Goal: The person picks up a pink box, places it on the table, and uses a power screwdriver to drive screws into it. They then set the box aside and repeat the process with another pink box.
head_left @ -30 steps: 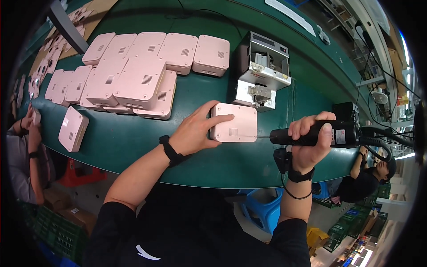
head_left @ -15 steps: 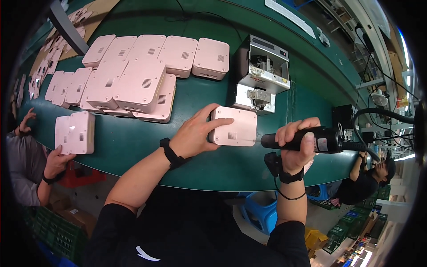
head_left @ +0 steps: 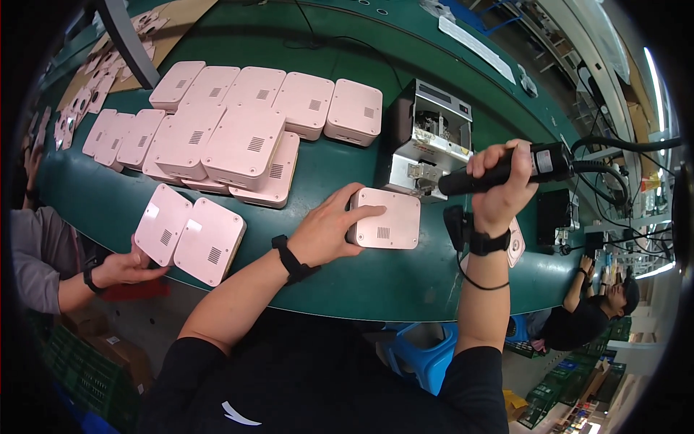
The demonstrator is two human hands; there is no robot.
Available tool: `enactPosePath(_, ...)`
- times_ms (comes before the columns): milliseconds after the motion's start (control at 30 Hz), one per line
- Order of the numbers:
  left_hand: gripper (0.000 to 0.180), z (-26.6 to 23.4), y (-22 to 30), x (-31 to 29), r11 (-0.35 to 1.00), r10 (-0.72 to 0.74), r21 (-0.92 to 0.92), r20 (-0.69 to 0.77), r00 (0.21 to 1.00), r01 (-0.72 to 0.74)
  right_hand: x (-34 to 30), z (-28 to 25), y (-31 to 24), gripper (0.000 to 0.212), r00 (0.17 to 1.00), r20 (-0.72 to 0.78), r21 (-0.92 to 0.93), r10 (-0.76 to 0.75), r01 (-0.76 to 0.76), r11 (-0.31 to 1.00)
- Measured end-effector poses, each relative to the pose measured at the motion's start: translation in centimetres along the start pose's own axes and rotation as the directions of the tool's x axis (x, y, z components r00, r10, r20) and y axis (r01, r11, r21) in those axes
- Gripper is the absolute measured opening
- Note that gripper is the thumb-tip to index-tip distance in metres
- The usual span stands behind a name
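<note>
My left hand (head_left: pixel 325 230) grips a pale pink, rounded square box (head_left: pixel 399 223) lying on the green table, its thumb and fingers around the left side. The box's vented face is up, with holes in its corners. In my right hand (head_left: pixel 502 195) is a black electric screwdriver (head_left: pixel 481 179), held level and pointing left. Its nose is at the front metal block of a screw feeder (head_left: pixel 441 119), just beyond the box; the bit's tip cannot be made out.
Similar boxes (head_left: pixel 242 145) are stacked at the back left. A co-worker's hand (head_left: pixel 126 267) holds two boxes (head_left: pixel 210 242) at my left. Another box part (head_left: pixel 515 242) lies behind my right wrist. Cables (head_left: pixel 622 145) hang at the right; a blue stool (head_left: pixel 423 354) stands below the table edge.
My right hand has moved the screwdriver up from the box's right edge to the screw feeder. The co-worker's two boxes have come right, closer to me. My left hand keeps its grip.
</note>
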State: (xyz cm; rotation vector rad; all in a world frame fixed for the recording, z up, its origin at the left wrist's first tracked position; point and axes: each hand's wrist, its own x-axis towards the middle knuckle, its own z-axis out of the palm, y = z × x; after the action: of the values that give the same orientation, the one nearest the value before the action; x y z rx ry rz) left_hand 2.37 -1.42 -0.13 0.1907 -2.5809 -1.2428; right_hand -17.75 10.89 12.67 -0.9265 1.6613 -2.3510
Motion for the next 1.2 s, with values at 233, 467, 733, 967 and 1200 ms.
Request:
enactPosePath(233, 0.072, 0.4, -0.5, -0.4, 0.999, -0.010, -0.047, -0.031, 0.999, 0.009, -5.9, 0.0, -2.6, 0.030, 0.986, 0.150, 0.114, 0.070, -0.088, 0.990)
enactPosePath(467, 0.072, 0.3, -0.7, -0.1, 1.000, 0.010, -0.020, -0.055, 0.998, -0.011, -8.2, 0.4, -2.8, 0.036, 0.969, 0.242, 0.095, 0.038, -0.063, 0.994)
enactPosePath(733, 0.072, 0.6, -0.8, 0.1, 0.999, 0.022, -0.022, -0.068, 0.997, -0.023, -9.4, 0.5, -1.4, 0.039, 0.967, 0.256, 0.062, 0.008, -0.025, 0.998)
enactPosePath(967, 0.072, 0.6, -0.8, 0.0, 0.999, 0.020, -0.023, -0.085, 0.996, -0.022, -9.0, 0.6, -1.5, 0.041, 0.972, 0.236, 0.057, 0.013, -0.028, 0.998)
enactPosePath(1200, 0.070, 0.5, -0.7, 0.2, 0.999, 0.018, -0.033, -0.089, 0.996, -0.021, -6.9, 0.0, -3.2, 0.037, 0.970, 0.190, 0.119, -0.154, 0.133, 0.984)
